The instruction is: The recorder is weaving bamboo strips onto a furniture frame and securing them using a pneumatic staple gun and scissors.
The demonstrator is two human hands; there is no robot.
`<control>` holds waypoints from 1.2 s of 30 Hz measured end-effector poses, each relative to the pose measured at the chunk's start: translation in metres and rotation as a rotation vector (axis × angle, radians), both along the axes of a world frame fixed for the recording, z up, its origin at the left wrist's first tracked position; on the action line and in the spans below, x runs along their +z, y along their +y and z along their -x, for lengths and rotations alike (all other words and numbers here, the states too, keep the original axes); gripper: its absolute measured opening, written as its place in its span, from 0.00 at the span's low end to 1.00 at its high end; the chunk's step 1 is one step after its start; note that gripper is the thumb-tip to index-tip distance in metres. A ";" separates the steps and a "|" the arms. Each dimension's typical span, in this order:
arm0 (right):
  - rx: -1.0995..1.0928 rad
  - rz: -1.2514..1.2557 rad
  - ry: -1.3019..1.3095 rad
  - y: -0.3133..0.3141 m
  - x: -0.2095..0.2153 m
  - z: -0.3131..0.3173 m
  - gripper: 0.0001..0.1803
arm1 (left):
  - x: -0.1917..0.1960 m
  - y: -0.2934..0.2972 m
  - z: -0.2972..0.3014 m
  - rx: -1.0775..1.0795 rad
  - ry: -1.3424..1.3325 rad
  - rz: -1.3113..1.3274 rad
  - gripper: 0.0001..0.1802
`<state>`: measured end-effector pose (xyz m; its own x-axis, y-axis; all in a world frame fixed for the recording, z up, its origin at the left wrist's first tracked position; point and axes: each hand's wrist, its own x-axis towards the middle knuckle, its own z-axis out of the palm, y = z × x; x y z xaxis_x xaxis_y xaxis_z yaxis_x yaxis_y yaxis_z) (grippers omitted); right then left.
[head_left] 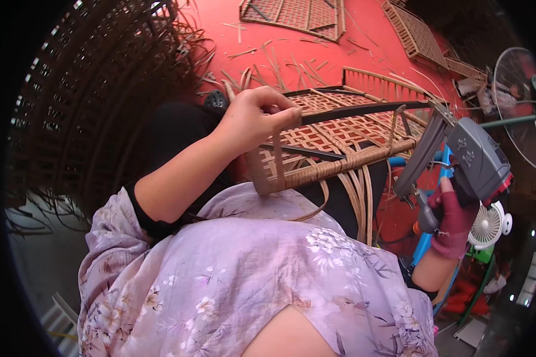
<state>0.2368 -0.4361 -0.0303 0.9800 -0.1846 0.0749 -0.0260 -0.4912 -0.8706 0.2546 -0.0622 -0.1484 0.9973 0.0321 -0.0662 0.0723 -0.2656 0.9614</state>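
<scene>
A woven rattan panel [345,128] on a dark metal frame rests across my lap. My left hand [257,116] pinches a flat rattan strip [278,140] at the panel's near left corner, fingers closed on it. My right hand [455,219], in a dark red fingerless glove, grips the handle of a grey pneumatic nail gun [470,157]. Its long nose [420,157] points down toward the wrapped edge rail [339,166] at the panel's right end. Loose strips [360,196] hang from the rail.
A large dark wicker basket form [95,95] stands on the left. More woven panels [295,15] and rattan scraps lie on the red floor [369,47]. A standing fan [521,101] and a small white fan [488,225] are at the right.
</scene>
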 end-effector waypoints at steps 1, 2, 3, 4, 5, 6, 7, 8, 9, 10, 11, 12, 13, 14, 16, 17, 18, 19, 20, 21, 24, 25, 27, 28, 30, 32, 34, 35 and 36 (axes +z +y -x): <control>-0.069 -0.152 -0.041 -0.015 -0.004 -0.008 0.09 | -0.002 0.000 0.000 -0.002 -0.049 0.009 0.09; -0.079 -0.300 -0.101 -0.032 -0.010 -0.011 0.10 | -0.003 0.001 -0.001 -0.016 -0.065 0.095 0.12; -0.080 -0.367 -0.127 -0.052 -0.016 -0.014 0.14 | -0.004 0.001 -0.002 -0.012 -0.108 0.062 0.10; -0.082 -0.460 -0.163 -0.073 -0.024 -0.017 0.16 | -0.004 0.001 -0.002 -0.013 -0.077 0.057 0.09; -0.112 -0.603 -0.141 -0.095 -0.033 -0.019 0.19 | -0.004 0.000 -0.002 -0.001 -0.112 0.052 0.08; -0.140 -0.634 -0.101 -0.115 -0.044 -0.019 0.20 | -0.004 0.000 -0.002 -0.002 -0.117 0.067 0.07; -0.205 -0.736 -0.094 -0.137 -0.053 -0.019 0.21 | -0.004 0.000 -0.001 -0.016 -0.114 0.101 0.06; -0.263 -0.853 -0.088 -0.157 -0.063 -0.018 0.21 | -0.004 0.000 -0.002 -0.003 -0.079 0.109 0.06; -0.323 -0.909 -0.114 -0.176 -0.075 -0.016 0.21 | -0.003 -0.001 -0.002 -0.023 -0.092 0.135 0.06; -0.379 -0.974 -0.142 -0.193 -0.086 -0.015 0.20 | -0.004 0.000 -0.003 -0.013 -0.045 0.182 0.06; -0.397 -1.040 -0.171 -0.211 -0.097 -0.014 0.20 | -0.004 0.000 -0.003 -0.030 -0.081 0.153 0.06; -0.456 -1.097 -0.177 -0.229 -0.108 -0.014 0.19 | -0.004 0.000 -0.003 -0.033 -0.085 0.142 0.06; -0.481 -1.153 -0.188 -0.248 -0.117 -0.014 0.18 | -0.004 0.001 -0.003 -0.030 -0.068 0.153 0.05; -0.505 -1.208 -0.197 -0.267 -0.126 -0.013 0.17 | -0.004 0.001 -0.002 -0.038 -0.079 0.133 0.05; -0.542 -1.267 -0.237 -0.303 -0.143 -0.013 0.14 | -0.004 0.001 -0.002 -0.037 -0.046 0.159 0.05; -0.543 -1.279 -0.247 -0.319 -0.150 -0.012 0.13 | -0.003 0.001 -0.001 -0.034 -0.054 0.136 0.05; -0.556 -1.282 -0.270 -0.333 -0.157 -0.012 0.13 | -0.003 0.001 -0.001 -0.029 -0.049 0.139 0.05; -0.592 -1.364 -0.282 -0.347 -0.163 -0.013 0.12 | -0.002 0.000 -0.001 -0.024 -0.044 0.142 0.05; -0.600 -1.306 -0.281 -0.359 -0.169 -0.015 0.12 | -0.001 -0.001 -0.001 -0.021 -0.038 0.139 0.05; -0.632 -1.235 -0.299 -0.370 -0.175 -0.017 0.13 | 0.001 -0.001 0.000 -0.019 -0.029 0.136 0.05; -0.804 -1.165 -0.127 -0.405 -0.183 -0.015 0.18 | 0.004 -0.002 0.000 -0.021 -0.017 0.136 0.05; -0.962 -0.904 -0.021 -0.418 -0.181 -0.012 0.19 | 0.004 -0.002 0.000 -0.019 -0.003 0.155 0.06; -0.724 -0.961 0.215 -0.438 -0.180 0.001 0.31 | 0.003 -0.002 0.001 -0.024 -0.041 0.136 0.06; -0.738 -0.913 0.232 -0.444 -0.180 0.006 0.31 | 0.001 -0.001 0.001 -0.023 -0.042 0.152 0.06; -0.900 -0.570 0.291 -0.452 -0.170 0.026 0.32 | -0.001 0.000 0.001 -0.021 -0.065 0.125 0.06; -0.952 0.068 0.498 -0.449 -0.158 0.047 0.37 | -0.003 0.002 0.001 -0.036 -0.072 0.148 0.06; -0.803 0.794 0.730 -0.441 -0.139 0.067 0.42 | -0.003 0.002 0.001 -0.028 -0.068 0.133 0.06; -0.765 0.802 0.766 -0.431 -0.138 0.086 0.46 | -0.002 0.002 0.002 -0.026 -0.066 0.133 0.06; -0.749 0.853 0.818 -0.421 -0.138 0.105 0.50 | -0.001 0.001 0.002 -0.021 -0.051 0.147 0.06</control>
<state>0.1315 -0.8569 -0.1680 0.4899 -0.8649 -0.1097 -0.8636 -0.4986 0.0751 0.2529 -0.0612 -0.1492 0.9998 0.0050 -0.0178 0.0182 -0.1228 0.9923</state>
